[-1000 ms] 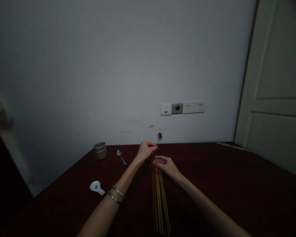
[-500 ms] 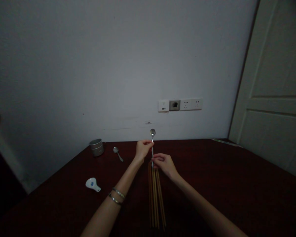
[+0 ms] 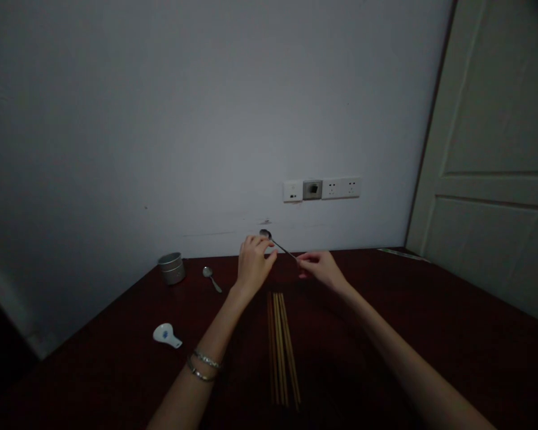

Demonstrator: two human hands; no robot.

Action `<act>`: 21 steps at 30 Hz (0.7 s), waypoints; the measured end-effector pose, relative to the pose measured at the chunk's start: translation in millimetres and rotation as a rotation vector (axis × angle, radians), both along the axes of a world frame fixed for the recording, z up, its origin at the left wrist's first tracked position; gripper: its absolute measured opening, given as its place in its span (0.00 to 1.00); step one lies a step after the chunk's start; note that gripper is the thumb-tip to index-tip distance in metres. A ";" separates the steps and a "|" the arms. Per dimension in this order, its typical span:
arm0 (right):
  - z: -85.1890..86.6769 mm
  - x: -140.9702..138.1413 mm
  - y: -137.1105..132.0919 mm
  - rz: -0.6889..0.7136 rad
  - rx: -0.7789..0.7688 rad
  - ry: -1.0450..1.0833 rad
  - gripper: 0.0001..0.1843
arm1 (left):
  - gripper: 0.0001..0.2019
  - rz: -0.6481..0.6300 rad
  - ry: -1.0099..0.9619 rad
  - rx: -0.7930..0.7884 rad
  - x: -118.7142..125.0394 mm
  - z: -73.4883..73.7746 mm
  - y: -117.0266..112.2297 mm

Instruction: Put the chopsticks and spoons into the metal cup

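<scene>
My right hand (image 3: 321, 269) pinches the handle end of a long metal spoon (image 3: 275, 242), which is held in the air and slants up to the left. Its bowl sits just above my left hand (image 3: 252, 264). That hand is raised with its fingers apart and loosely curled, fingertips near or touching the spoon's bowl end. Below both hands a bundle of wooden chopsticks (image 3: 281, 348) lies lengthwise on the dark red table (image 3: 412, 334).
A small metal cup (image 3: 171, 268) stands at the table's far left by the wall. A short metal spoon (image 3: 210, 277) lies beside it. A white ceramic spoon (image 3: 165, 335) lies nearer on the left. Wall sockets (image 3: 321, 189) and a door (image 3: 493, 155) are behind.
The long spoon went from upright to slanting, bowl to the left. My right hand rose off the chopsticks and moved right with the handle. My left hand loosened its pinch and spread.
</scene>
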State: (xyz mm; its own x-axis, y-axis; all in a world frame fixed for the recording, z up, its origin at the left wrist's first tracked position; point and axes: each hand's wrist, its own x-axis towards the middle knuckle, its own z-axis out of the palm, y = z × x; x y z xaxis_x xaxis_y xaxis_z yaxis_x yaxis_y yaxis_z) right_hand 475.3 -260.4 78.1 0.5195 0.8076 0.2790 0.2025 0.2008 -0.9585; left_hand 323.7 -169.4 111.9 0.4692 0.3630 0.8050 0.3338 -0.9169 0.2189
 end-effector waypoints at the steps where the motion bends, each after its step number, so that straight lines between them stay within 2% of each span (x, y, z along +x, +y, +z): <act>1: 5.4 2.4 -3.9 0.005 -0.027 -0.046 0.06 | 0.06 -0.019 0.008 0.025 -0.5 1.4 -2.1; 3: 15.0 4.3 -11.7 0.026 -0.080 -0.150 0.06 | 0.06 -0.059 0.032 0.032 1.0 0.6 -3.9; 6: 27.4 1.7 -21.7 0.109 -0.142 -0.358 0.07 | 0.08 -0.150 0.094 -0.046 5.0 -4.6 -2.8; 10: 40.9 -4.9 -30.1 0.215 -0.173 -0.555 0.09 | 0.10 -0.375 0.234 -0.197 4.5 -6.5 -3.1; 13: 46.6 -8.1 -33.7 0.268 -0.194 -0.599 0.10 | 0.10 -0.506 0.344 -0.345 0.7 -4.1 -7.2; 17: 49.3 -9.0 -38.0 0.316 -0.211 -0.608 0.09 | 0.11 -0.547 0.444 -0.583 -1.9 -4.7 -12.5; 21: 52.2 -7.4 -41.3 0.343 -0.215 -0.563 0.09 | 0.11 -0.667 0.431 -0.770 0.2 -8.2 -15.2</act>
State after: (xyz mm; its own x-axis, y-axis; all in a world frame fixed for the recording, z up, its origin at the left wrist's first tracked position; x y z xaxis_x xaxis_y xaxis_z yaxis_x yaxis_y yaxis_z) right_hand 467.9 -301.7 130.3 0.0478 0.9680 0.2464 0.6401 0.1597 -0.7515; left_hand 323.8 -184.6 103.7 0.9440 0.2667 0.1943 0.0092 -0.6101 0.7923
